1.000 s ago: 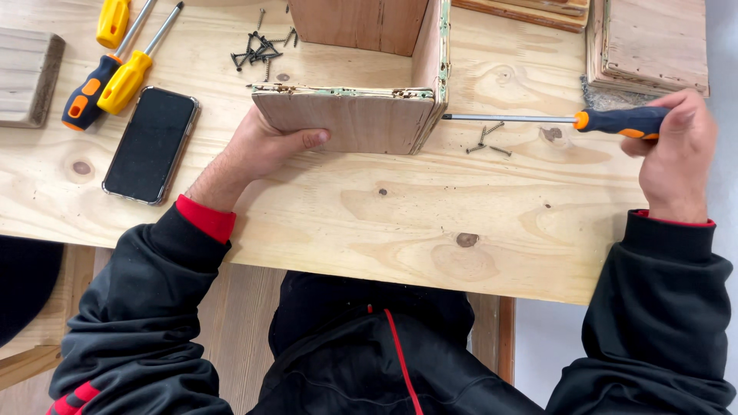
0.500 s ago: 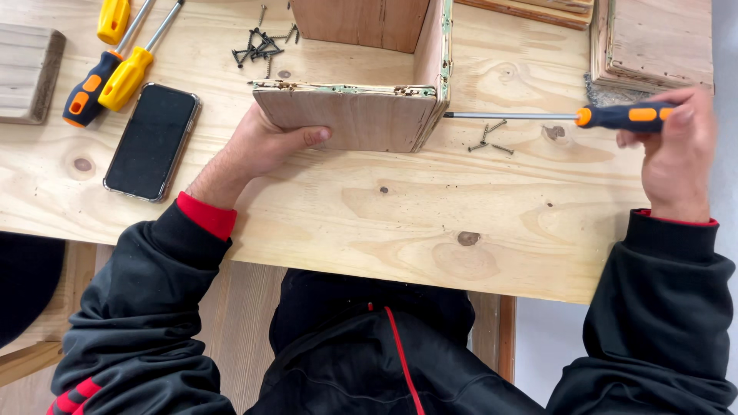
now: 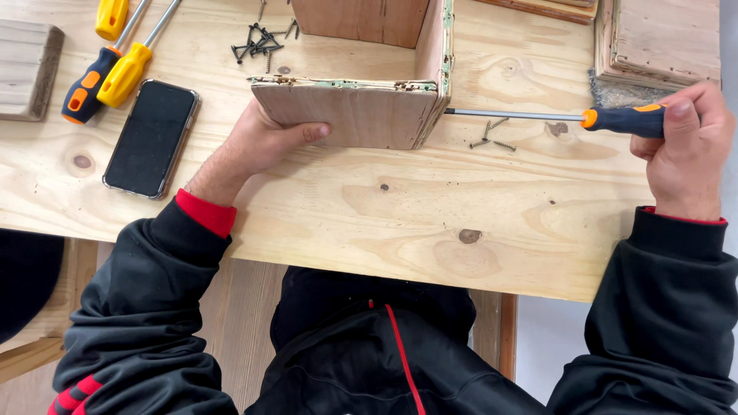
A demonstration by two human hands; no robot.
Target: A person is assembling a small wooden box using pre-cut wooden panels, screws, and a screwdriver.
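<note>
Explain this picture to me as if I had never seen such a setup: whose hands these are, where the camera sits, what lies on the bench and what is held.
There is no machine here. A person wears a camera on the head, so the one view looks straight down at their own two bare hands over a pale pine workbench.

The left hand presses against the near wall of an open plywood box. The right hand grips the black and orange handle of a long-shafted screwdriver, which lies level with its tip at the box's right corner.

Also on the bench: a few loose dark screws under the shaft, a bigger pile of screws, a black phone, two spare yellow-handled screwdrivers and stacked wooden boards.
</note>
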